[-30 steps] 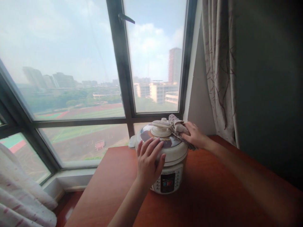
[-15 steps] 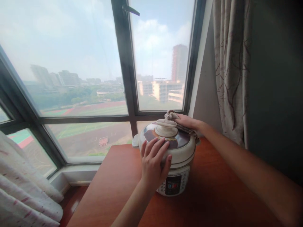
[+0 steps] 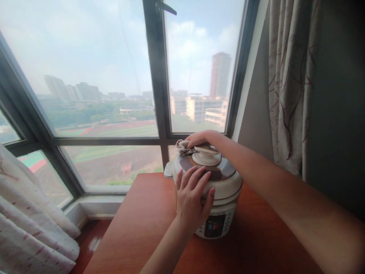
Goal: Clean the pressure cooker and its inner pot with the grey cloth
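The head camera looks down toward the cooker (image 3: 224,191).

Bright daylight through window (image 3: 108,57), dim wall (image 3: 336,99) (nearly black at right), soft detail

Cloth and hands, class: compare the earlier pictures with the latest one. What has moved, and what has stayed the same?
The right hand has carried the cloth from the right side of the lid, behind the knob, to its back left. Nothing was let go or newly grasped. The left hand stays at the lid's front, and the cooker stays on the table.
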`<state>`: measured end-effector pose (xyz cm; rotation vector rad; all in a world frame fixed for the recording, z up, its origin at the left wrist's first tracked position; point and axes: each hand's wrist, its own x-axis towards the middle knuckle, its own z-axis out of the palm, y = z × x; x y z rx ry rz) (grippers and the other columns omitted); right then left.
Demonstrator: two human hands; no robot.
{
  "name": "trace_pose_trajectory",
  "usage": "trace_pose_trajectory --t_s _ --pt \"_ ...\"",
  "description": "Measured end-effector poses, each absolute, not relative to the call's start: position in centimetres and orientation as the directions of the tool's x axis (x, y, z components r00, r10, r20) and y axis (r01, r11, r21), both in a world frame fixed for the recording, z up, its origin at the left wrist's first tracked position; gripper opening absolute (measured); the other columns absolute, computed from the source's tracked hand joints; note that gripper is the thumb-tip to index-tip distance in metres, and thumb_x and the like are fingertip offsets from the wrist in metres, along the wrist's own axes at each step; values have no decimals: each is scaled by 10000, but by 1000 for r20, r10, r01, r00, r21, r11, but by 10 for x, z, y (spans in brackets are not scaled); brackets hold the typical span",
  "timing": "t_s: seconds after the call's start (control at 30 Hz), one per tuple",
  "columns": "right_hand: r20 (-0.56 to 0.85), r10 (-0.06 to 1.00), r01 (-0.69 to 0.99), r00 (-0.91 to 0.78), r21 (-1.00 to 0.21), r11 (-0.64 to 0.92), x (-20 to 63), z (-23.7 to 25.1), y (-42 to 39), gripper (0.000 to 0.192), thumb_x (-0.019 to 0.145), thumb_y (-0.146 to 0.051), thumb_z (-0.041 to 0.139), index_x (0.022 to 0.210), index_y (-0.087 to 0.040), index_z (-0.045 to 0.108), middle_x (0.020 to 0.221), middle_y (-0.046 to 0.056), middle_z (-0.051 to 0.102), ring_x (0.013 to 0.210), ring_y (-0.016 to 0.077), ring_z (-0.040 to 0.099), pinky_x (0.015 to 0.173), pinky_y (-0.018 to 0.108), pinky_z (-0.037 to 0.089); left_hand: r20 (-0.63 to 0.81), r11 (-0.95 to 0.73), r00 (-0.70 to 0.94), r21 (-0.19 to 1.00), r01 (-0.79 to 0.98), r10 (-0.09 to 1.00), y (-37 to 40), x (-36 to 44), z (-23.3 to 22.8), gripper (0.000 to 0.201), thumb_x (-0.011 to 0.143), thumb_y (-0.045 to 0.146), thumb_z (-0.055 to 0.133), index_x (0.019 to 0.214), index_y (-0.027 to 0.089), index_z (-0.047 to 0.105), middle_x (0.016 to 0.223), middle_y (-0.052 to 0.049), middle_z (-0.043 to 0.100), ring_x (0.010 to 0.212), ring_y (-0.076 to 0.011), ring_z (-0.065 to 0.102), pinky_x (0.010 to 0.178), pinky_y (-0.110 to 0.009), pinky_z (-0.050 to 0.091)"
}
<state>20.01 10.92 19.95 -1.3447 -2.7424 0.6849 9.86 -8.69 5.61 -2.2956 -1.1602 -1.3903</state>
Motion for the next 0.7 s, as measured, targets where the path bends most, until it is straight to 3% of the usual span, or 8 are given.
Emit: trace_pose_trajectory --t_s 0.07,0.23,0.33,0.4,0.47,0.53,0.63,0.7 --pt "-188 711 714 -678 -395 578 187 203 98 276 681 -191 641 940 -205 735 855 21 738 684 173 643 631 253 492 828 -693 224 248 677 514 -90 97 57 385 919 250 574 1304 263 595 1383 -69 611 1330 -279 490 1199 -548 207" --pt "-167 570 580 -804 -431 691 172 207 68 314 664 -132 563 915 -194 742 805 -12 713 668 143 591 570 224 424 912 -803 -19 370 468 409 -98 72 72 309 945 146 490 1195 248 640 1297 -74 641 1196 -223 602 1034 -422 471" --pt "-104 486 477 -868 -448 756 179 211 52 354 644 -99 534 905 -177 760 736 -28 688 660 136 567 580 224 407 917 -773 -205 398 494 341 -83 42 95 243 948 200 506 1124 229 671 1243 -68 662 1173 -235 613 1032 -424 470" --pt "-58 443 406 -895 -516 754 191 214 42 411 637 -72 513 939 -175 772 814 -27 720 740 145 609 657 216 440 866 -691 -249 498 524 435 -60 25 112 251 952 270 501 1118 208 679 1224 -74 680 1190 -247 604 1075 -438 431" --pt "23 420 332 -907 -574 748 207 216 32 441 662 -64 504 993 -180 773 970 -15 747 885 165 652 780 219 465 756 -585 -158 605 540 636 -35 16 126 321 936 362 520 1163 201 679 1210 -81 694 1195 -275 601 1075 -458 425" --pt "144 485 339 -863 -546 766 226 215 25 411 726 -91 521 1043 -188 764 1071 2 748 988 185 661 871 242 467 596 -546 97 643 536 797 -16 18 134 417 954 453 470 1235 207 657 1237 -86 688 1189 -284 605 1042 -446 453" --pt "328 662 553 -674 -370 746 257 203 21 328 824 -195 578 1108 -197 742 1122 43 744 1043 223 660 913 287 468 491 -595 357 512 619 795 -8 34 133 474 963 515 427 1282 233 634 1300 -94 648 1213 -287 587 1049 -448 446" --pt "404 717 686 -568 -248 684 274 190 21 330 875 -296 589 1160 -194 719 1174 77 726 1089 258 644 937 317 459 546 -531 276 390 752 791 -16 45 127 488 940 549 461 1270 237 640 1339 -120 613 1259 -327 551 1062 -497 421"
